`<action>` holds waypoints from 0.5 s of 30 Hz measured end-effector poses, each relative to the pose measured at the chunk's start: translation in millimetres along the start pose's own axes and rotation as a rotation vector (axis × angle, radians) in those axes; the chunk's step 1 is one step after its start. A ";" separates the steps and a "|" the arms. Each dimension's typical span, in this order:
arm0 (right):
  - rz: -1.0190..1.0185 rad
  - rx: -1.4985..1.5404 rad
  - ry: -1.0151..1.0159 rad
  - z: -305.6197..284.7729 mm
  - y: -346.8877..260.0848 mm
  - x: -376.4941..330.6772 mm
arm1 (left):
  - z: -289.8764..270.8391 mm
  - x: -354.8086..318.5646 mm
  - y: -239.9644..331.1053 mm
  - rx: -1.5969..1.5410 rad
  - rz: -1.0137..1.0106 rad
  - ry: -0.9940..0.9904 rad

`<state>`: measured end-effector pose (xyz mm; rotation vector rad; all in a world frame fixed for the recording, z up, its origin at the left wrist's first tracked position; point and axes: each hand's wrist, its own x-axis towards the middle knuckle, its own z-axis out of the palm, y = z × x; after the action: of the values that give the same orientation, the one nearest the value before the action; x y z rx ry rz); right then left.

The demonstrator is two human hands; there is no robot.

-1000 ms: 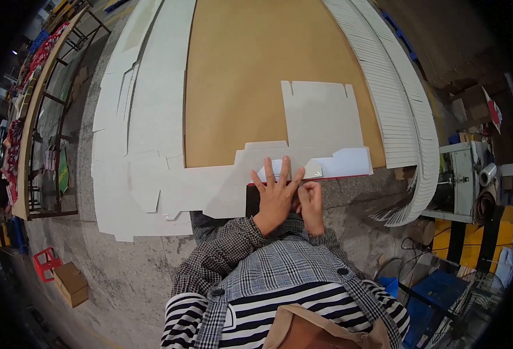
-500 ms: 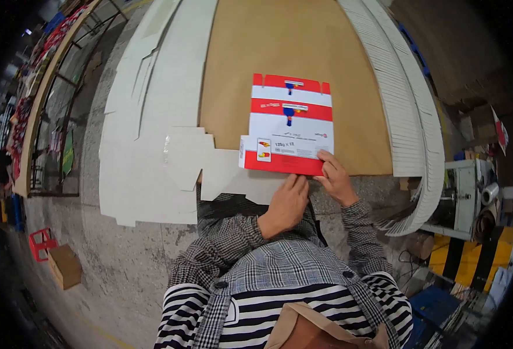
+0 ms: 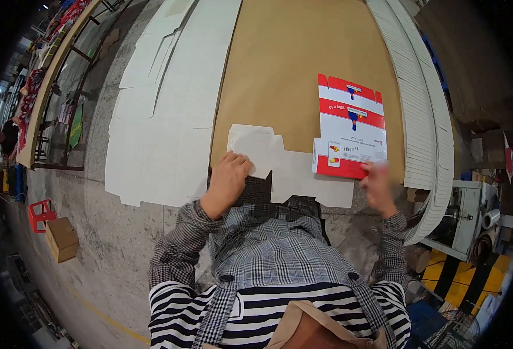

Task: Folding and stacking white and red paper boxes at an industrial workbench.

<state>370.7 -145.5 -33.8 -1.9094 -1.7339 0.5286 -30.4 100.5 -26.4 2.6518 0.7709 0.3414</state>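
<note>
A flat carton blank (image 3: 352, 125), printed red, white and blue, lies over the right part of the brown board. My right hand (image 3: 378, 186), partly blurred, pinches its lower right corner with the thumb on top. Partly beneath it a pale grey cut cardboard blank (image 3: 303, 177) spreads left, with notched edges and its plain side up. My left hand (image 3: 227, 183) grips the lower left part of this pale blank, fingers bent over its edge. Whether the two blanks are joined I cannot tell.
Left of the brown board (image 3: 291, 70) lie stacked white cardboard sheets (image 3: 163, 128). A fanned row of white blanks (image 3: 422, 116) runs along the right. A red stool (image 3: 40, 215) and a brown box (image 3: 62, 239) stand on the floor at left; a grey-white machine (image 3: 463, 215) at right.
Both blanks have shifted to the right. My left hand has left the printed blank's lower edge and moved left onto the pale blank. My right hand has moved right with the printed blank.
</note>
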 end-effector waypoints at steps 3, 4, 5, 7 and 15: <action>-0.148 -0.332 -0.026 21.4 -51.9 11.1 | -29.2 18.9 1.7 -0.009 0.098 -0.124; -0.119 -0.359 0.053 32.8 -43.7 7.4 | -35.5 31.6 5.7 0.005 -0.048 -0.290; -0.090 -0.385 0.132 41.1 -35.6 2.5 | -37.2 41.8 8.5 0.020 -0.193 -0.456; -0.110 -0.397 0.164 51.4 -32.5 4.8 | -22.0 47.4 2.0 0.023 -0.282 -0.253; -0.066 -0.372 0.092 35.8 -46.9 9.4 | 15.7 20.1 14.5 -0.190 0.174 -0.101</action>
<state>313.1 -129.6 -33.7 -2.0751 -1.9297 0.0926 -2.0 96.0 -32.2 2.5389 0.4537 0.3062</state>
